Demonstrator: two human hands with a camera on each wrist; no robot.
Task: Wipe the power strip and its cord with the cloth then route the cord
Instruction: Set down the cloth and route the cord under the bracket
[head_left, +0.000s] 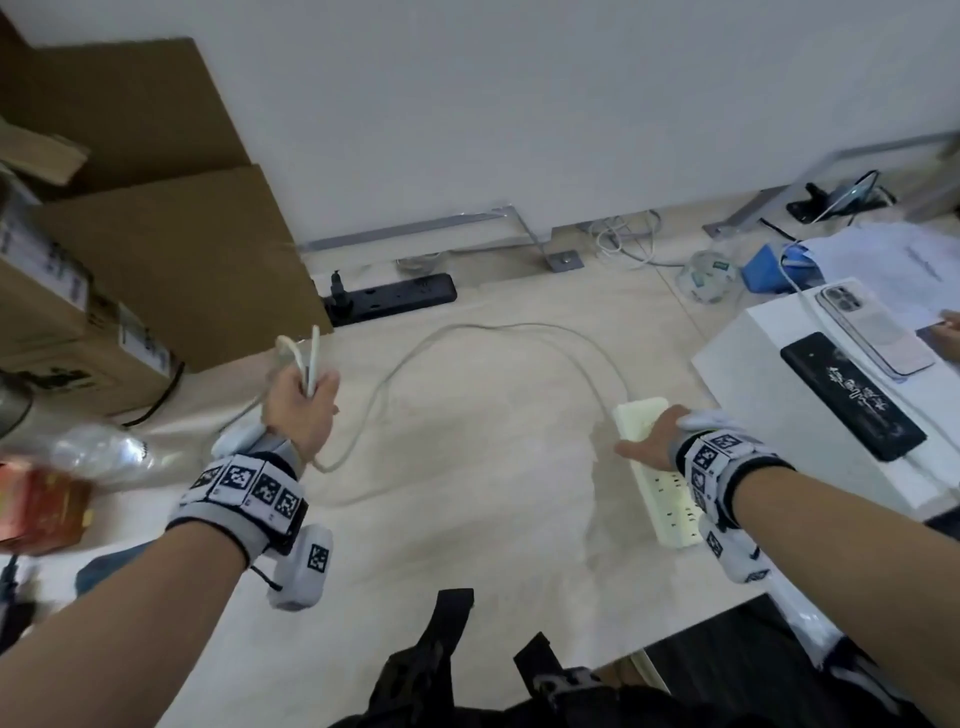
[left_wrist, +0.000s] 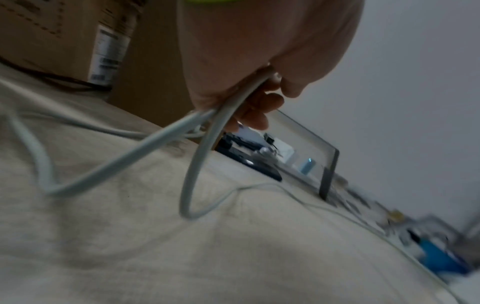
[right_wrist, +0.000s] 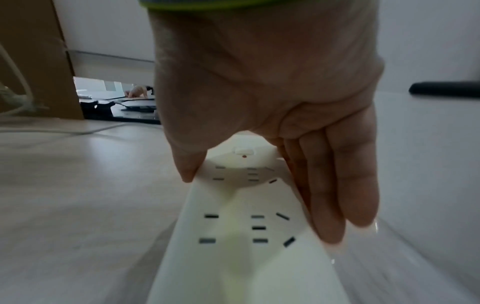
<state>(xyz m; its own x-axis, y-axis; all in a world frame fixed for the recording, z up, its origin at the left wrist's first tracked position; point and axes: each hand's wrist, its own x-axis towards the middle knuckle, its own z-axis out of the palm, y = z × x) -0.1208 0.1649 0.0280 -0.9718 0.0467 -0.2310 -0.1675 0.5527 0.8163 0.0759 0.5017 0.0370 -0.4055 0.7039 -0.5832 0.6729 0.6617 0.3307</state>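
A white power strip (head_left: 670, 499) (right_wrist: 233, 236) lies on the pale table at the right. My right hand (head_left: 649, 441) (right_wrist: 259, 102) grips its far end from above, thumb on the left edge and fingers down the right edge. Its white cord (head_left: 498, 328) (left_wrist: 197, 164) arcs across the table to my left hand (head_left: 301, 405) (left_wrist: 259, 98), which is raised above the table and holds several folded strands of it in a fist. Loops hang below that fist. No cloth shows in any view.
Cardboard boxes (head_left: 156, 260) stand at the left and a black power strip (head_left: 395, 296) lies by the wall. A white box (head_left: 753, 353) at the right carries a black phone (head_left: 852, 395) and a light phone (head_left: 872, 332). Clear plastic (head_left: 98, 447) lies at the left edge.
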